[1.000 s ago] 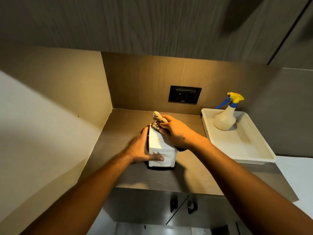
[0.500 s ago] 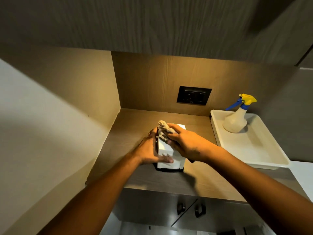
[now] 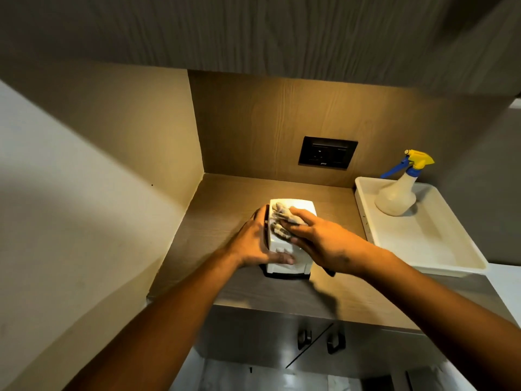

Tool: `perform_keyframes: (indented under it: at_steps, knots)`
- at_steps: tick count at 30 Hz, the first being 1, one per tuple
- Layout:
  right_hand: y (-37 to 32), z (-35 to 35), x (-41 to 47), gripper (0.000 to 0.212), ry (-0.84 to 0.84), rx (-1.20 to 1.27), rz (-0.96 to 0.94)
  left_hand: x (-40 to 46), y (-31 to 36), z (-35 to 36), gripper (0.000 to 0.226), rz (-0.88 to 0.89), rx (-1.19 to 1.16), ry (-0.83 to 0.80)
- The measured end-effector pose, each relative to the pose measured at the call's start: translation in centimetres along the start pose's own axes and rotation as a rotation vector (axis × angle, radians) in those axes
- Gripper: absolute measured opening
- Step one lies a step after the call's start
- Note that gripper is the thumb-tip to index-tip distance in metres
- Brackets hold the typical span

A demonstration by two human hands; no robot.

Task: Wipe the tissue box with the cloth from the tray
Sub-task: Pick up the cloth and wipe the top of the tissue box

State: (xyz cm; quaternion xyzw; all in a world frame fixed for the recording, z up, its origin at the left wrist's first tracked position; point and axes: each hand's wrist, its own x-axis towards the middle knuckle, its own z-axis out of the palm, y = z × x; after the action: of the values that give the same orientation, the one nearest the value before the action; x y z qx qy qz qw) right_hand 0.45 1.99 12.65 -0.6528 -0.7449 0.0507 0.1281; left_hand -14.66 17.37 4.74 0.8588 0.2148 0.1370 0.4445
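Mid-wipe: tissue box [image 3: 291, 251] on worktop [image 3: 225, 210] left of tray [image 3: 423, 244], left hand [image 3: 253, 244] fingers clasping its side, right hand [image 3: 324, 244] fingers pressing cloth [image 3: 282, 218] on top; next likely sweep remaining faces.

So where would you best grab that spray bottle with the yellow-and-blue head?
Probably by the narrow neck of the translucent spray bottle, just under its trigger head, coming from the front: it stands upright in the white tray, its round body looks wide for one hand.

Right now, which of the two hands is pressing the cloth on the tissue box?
The right hand: it pins the cloth on top of the tissue box, while the left hand only grips the box's side.
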Motion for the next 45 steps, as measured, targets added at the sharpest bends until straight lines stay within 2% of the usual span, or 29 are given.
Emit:
perform_keyframes:
  at_steps: [3,7,12,15,19,22,26,30,34,39,42,45]
  knots:
    - [1.6,-0.5,-2.0,0.045,0.03,0.024,0.087,-0.1,0.0,0.2,0.137,-0.042,-0.036,0.028]
    - [2.6,-1.0,0.6,0.038,0.079,-0.035,0.216,-0.2,-0.1,0.5,0.139,-0.072,-0.041,0.028]
    - [-0.6,0.5,-0.9,0.036,0.067,-0.034,0.067,-0.2,-0.3,0.5,0.135,-0.056,-0.054,0.022]
    - [0.0,0.0,-2.8,0.045,0.033,0.02,0.129,-0.3,-0.2,0.6,0.136,-0.074,-0.059,0.037]
    - [3.1,-0.8,0.2,0.041,0.084,-0.042,0.264,-0.3,0.1,0.6,0.137,-0.088,-0.029,0.039]
    - [3.4,-0.8,4.1,0.039,0.041,-0.058,0.306,-0.2,0.2,0.6,0.137,-0.097,-0.022,0.035]
    - [0.8,-0.3,5.6,0.039,0.06,-0.02,0.263,-0.3,0.0,0.5,0.135,-0.072,-0.014,0.037]
    - [-1.2,1.5,0.5,0.039,0.108,-0.049,0.119,-0.3,0.1,0.7,0.129,-0.049,-0.015,0.042]
    - [1.0,0.9,-1.1,0.036,0.155,-0.038,0.219,-0.4,0.5,0.7,0.14,-0.084,-0.034,0.047]
    - [2.8,-0.2,3.7,0.035,0.149,-0.122,0.367,-0.6,0.9,0.7,0.143,-0.122,-0.038,0.048]
    - [0.5,0.5,4.5,0.034,0.157,-0.119,0.322,-0.6,0.7,0.7,0.138,-0.102,-0.004,0.06]
    - [-2.2,2.2,1.9,0.039,0.217,-0.116,0.178,-0.6,0.7,0.9,0.131,-0.082,-0.017,0.079]
